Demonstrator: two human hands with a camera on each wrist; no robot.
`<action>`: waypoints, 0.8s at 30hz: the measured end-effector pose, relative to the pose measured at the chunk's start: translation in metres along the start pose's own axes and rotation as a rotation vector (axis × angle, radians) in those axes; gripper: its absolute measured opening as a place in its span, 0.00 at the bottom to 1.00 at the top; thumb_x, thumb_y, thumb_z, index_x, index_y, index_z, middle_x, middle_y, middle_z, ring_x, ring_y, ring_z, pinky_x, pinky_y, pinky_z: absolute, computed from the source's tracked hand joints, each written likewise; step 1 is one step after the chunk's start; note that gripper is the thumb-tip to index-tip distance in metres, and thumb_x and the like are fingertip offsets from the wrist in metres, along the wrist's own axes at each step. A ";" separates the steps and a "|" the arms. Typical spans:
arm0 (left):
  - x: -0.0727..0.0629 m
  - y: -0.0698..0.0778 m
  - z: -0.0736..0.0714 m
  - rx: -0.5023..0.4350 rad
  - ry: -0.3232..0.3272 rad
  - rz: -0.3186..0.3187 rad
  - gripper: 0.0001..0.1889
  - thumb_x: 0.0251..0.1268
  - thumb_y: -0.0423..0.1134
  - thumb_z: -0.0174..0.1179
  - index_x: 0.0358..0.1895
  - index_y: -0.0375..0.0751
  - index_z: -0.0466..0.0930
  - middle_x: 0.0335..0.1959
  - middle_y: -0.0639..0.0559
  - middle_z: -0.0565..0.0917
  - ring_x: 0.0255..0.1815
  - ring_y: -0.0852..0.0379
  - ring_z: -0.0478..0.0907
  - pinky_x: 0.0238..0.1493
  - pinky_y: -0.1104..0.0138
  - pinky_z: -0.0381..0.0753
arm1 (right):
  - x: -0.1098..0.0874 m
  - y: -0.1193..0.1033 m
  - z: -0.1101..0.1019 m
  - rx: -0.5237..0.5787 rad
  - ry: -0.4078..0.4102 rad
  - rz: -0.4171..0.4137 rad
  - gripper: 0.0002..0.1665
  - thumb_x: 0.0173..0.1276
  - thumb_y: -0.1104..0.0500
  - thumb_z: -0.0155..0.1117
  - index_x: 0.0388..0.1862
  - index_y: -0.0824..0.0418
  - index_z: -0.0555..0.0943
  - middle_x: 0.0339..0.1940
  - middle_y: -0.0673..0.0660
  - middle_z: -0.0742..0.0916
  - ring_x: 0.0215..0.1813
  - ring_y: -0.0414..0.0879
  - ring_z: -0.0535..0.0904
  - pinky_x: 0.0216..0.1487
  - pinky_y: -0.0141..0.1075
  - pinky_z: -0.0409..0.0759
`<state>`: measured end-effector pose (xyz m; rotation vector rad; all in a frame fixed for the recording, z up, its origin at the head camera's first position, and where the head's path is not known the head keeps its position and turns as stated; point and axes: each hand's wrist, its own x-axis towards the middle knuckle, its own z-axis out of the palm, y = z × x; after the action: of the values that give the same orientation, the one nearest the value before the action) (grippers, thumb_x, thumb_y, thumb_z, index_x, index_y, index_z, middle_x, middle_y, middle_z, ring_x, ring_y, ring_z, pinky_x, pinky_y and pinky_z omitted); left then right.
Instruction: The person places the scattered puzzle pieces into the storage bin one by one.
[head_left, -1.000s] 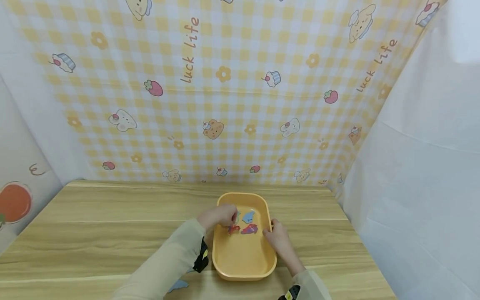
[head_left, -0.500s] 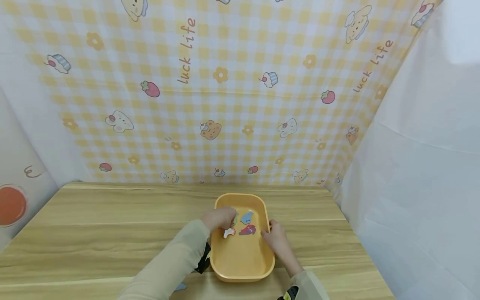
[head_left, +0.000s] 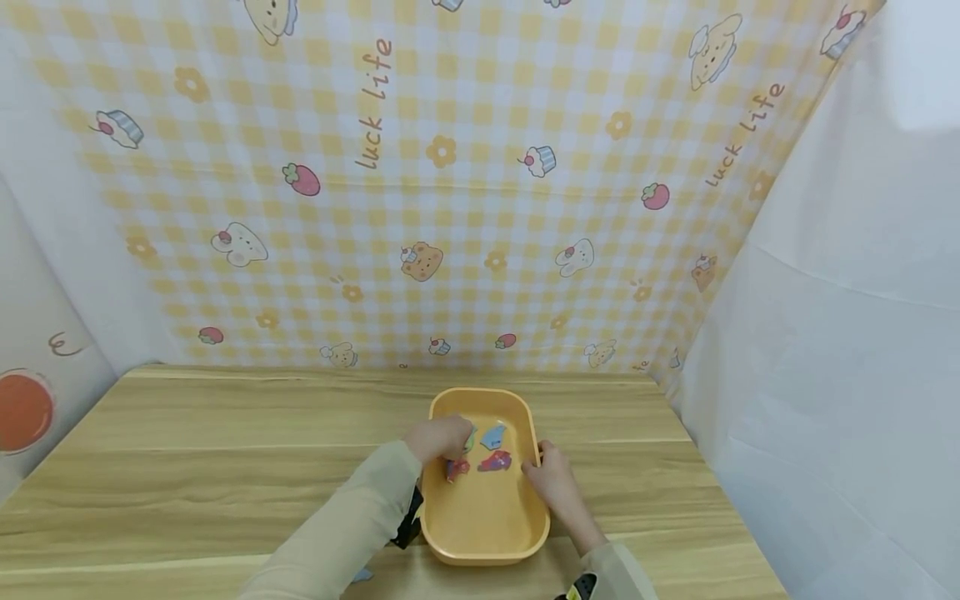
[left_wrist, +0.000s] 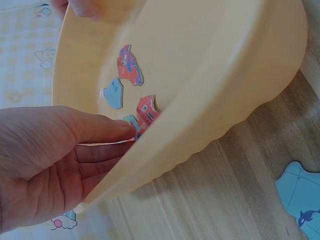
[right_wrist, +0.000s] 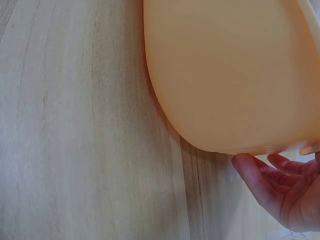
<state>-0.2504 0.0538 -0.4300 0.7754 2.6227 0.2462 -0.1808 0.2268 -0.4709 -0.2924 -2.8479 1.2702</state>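
A yellow plastic tray [head_left: 487, 525] lies on the wooden table. My left hand [head_left: 441, 437] reaches inside its left side, and my thumb and fingertips pinch a red puzzle piece [left_wrist: 146, 111]. A green-blue puzzle piece [left_wrist: 131, 121] lies right by the thumb, partly hidden. Farther right on the tray floor are a pale blue puzzle piece [head_left: 493, 437] and a red-purple puzzle piece [head_left: 495, 461]. My right hand [head_left: 553, 475] grips the tray's right rim, thumb on the inner side, fingers outside.
A light blue puzzle piece with an orca [left_wrist: 302, 200] lies on the table [head_left: 225, 467] outside the tray, mostly behind my left sleeve in the head view. A yellow checked cloth [head_left: 480, 208] hangs behind the table, with white cloth at the right.
The piece under my left hand has turned from its white back to its red face. It lies slightly lower left than a second ago. My right hand stays on the rim.
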 end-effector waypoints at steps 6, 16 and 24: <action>-0.002 -0.001 -0.002 -0.061 -0.011 0.011 0.13 0.56 0.25 0.54 0.20 0.42 0.64 0.17 0.54 0.63 0.18 0.60 0.62 0.19 0.73 0.62 | 0.000 -0.001 -0.001 0.001 0.009 -0.003 0.19 0.59 0.66 0.55 0.47 0.77 0.71 0.35 0.68 0.81 0.34 0.52 0.79 0.34 0.40 0.81; -0.003 -0.010 -0.005 -0.163 0.061 0.163 0.10 0.58 0.27 0.55 0.21 0.41 0.70 0.20 0.55 0.69 0.22 0.61 0.64 0.25 0.72 0.63 | 0.000 -0.001 -0.003 -0.021 0.011 -0.006 0.17 0.58 0.66 0.56 0.45 0.76 0.72 0.33 0.67 0.81 0.32 0.51 0.79 0.32 0.39 0.80; -0.008 -0.028 -0.001 -0.296 0.144 0.351 0.01 0.57 0.26 0.54 0.30 0.31 0.74 0.25 0.48 0.75 0.26 0.60 0.68 0.28 0.73 0.69 | -0.002 -0.002 -0.001 -0.022 0.006 -0.003 0.19 0.58 0.66 0.56 0.46 0.77 0.71 0.34 0.68 0.82 0.33 0.52 0.79 0.33 0.40 0.80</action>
<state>-0.2581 0.0259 -0.4342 1.1403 2.4786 0.7953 -0.1793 0.2259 -0.4683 -0.2913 -2.8578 1.2353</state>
